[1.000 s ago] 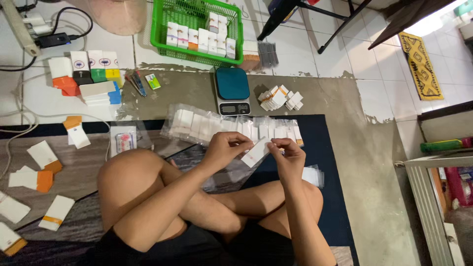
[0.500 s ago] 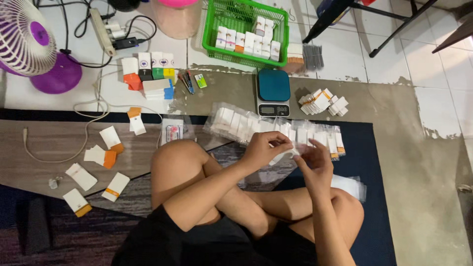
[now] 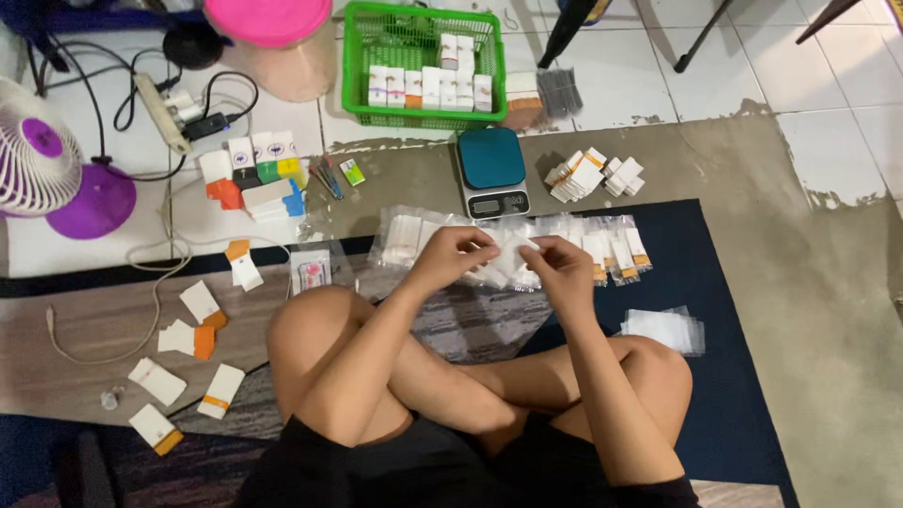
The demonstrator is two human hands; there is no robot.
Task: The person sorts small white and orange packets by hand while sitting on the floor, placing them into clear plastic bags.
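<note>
I sit cross-legged on the floor. My left hand [image 3: 458, 252] and my right hand [image 3: 565, 267] meet in front of my knees, both pinching one small clear plastic packet [image 3: 515, 246] with a white item inside. Just beyond the hands lies a row of similar filled clear packets [image 3: 602, 246] on the dark blue mat [image 3: 724, 273]. A small digital scale [image 3: 493, 170] with a teal top stands behind that row.
A green basket [image 3: 353, 66] holding white boxes stands at the back. Small white boxes [image 3: 593, 174] are piled right of the scale, a stack of empty clear bags [image 3: 666, 330] lies at right. Loose boxes [image 3: 202, 306], a cable, a power strip [image 3: 162, 113] and a purple fan [image 3: 42, 160] lie at left.
My view has shifted left and tilted, bringing the fan and power strip into sight. Both hands stay together on the packet, held a little closer to the packet row.
</note>
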